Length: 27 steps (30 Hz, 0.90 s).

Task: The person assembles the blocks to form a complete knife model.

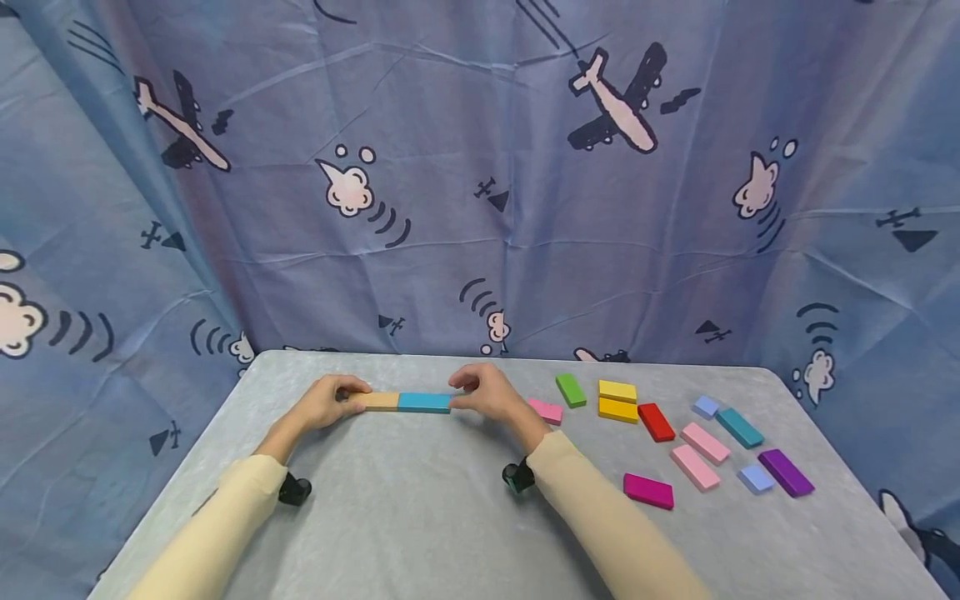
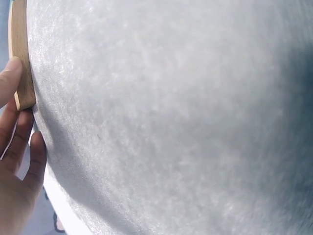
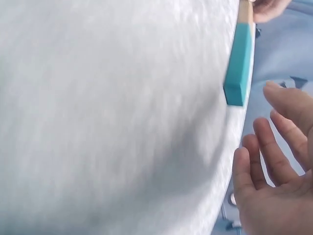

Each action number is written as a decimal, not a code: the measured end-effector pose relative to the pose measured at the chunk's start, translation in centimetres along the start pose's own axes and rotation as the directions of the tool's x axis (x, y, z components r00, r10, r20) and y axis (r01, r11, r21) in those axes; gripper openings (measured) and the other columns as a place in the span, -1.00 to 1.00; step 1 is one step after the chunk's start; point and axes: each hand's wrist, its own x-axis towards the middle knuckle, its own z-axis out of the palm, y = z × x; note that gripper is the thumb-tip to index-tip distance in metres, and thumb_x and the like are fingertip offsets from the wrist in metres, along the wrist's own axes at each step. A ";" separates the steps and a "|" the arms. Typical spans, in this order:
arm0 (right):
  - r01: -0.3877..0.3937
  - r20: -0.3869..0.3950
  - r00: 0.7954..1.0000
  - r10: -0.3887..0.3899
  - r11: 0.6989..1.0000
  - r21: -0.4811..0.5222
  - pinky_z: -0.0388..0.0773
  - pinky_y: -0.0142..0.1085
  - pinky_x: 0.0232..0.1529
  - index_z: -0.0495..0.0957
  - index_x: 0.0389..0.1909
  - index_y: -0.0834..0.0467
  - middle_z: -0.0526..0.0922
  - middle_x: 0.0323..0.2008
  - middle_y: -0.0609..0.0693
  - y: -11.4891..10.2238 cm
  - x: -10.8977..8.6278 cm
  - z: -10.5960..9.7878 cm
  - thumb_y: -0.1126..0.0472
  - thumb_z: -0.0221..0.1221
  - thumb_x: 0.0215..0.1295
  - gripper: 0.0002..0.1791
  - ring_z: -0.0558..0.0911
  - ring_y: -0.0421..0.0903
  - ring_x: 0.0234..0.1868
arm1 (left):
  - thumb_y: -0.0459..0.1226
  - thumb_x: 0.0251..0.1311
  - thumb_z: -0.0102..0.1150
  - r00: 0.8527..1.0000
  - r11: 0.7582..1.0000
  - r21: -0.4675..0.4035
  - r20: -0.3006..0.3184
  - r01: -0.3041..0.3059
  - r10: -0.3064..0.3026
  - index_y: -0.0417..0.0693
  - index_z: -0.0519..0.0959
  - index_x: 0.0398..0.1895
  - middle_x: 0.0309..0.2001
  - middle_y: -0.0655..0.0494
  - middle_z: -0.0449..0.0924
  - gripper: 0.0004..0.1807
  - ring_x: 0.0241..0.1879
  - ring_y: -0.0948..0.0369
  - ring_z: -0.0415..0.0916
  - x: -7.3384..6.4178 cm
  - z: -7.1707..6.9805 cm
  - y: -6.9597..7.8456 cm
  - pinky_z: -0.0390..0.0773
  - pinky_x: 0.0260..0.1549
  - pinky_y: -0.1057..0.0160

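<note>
A natural-wood block (image 1: 381, 402) and a blue block (image 1: 424, 402) lie end to end in a row near the back of the table. My left hand (image 1: 327, 402) pinches the wooden block at its outer end. In the left wrist view the thumb (image 2: 11, 78) lies on the side of that block, with fingertips at its end. At the other end of the row, my right hand (image 1: 491, 392) is beside the blue block, fingers spread and loosely bent. The right wrist view has a gap between this hand and the blue block (image 3: 238, 58).
Right of my right hand lie a pink block (image 1: 546, 412), a green block (image 1: 571, 390), two yellow blocks (image 1: 617, 400), a red block (image 1: 656, 422) and a magenta block (image 1: 648, 492). Farther right are several others, including a purple block (image 1: 786, 472). A patterned curtain (image 1: 450, 208) hangs behind the table.
</note>
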 end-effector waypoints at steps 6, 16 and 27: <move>0.025 -0.003 1.000 -0.025 0.998 0.056 0.53 -0.12 0.04 0.64 -0.04 0.41 0.67 -0.06 0.28 0.3 -1.5 -2.9 0.41 0.40 0.20 -0.69 0.64 0.10 -0.06 | -0.42 0.23 0.39 1.000 1.000 -0.009 -0.002 -0.009 0.009 -0.23 0.71 -0.04 -0.05 -0.11 0.67 -0.77 -0.07 -0.04 0.57 0.0 0.0 -0.2 0.51 -0.01 -0.09; 0.026 -0.004 1.000 -0.026 0.998 0.059 0.56 -0.14 0.04 0.65 -0.02 0.33 0.67 -0.06 0.24 1.5 -4.9 -7.5 0.35 0.38 0.27 -0.72 0.64 0.04 -0.09 | -0.42 0.23 0.39 1.000 1.000 0.002 -0.010 -0.020 0.020 -0.22 0.71 -0.05 -0.06 -0.10 0.67 -0.78 -0.08 -0.03 0.57 0.0 0.1 -0.2 0.51 -0.03 -0.08; -0.065 -0.043 0.997 0.066 0.998 0.009 0.51 -0.02 0.13 0.60 0.10 0.38 0.62 0.04 0.28 3.7 -8.7 -10.7 0.27 0.40 0.28 -0.58 0.59 0.14 0.02 | -0.42 0.22 0.40 1.000 1.000 -0.002 -0.019 -0.010 0.010 -0.20 0.72 -0.06 -0.07 -0.09 0.67 -0.77 -0.13 0.01 0.56 -0.1 0.3 -0.1 0.52 -0.08 -0.05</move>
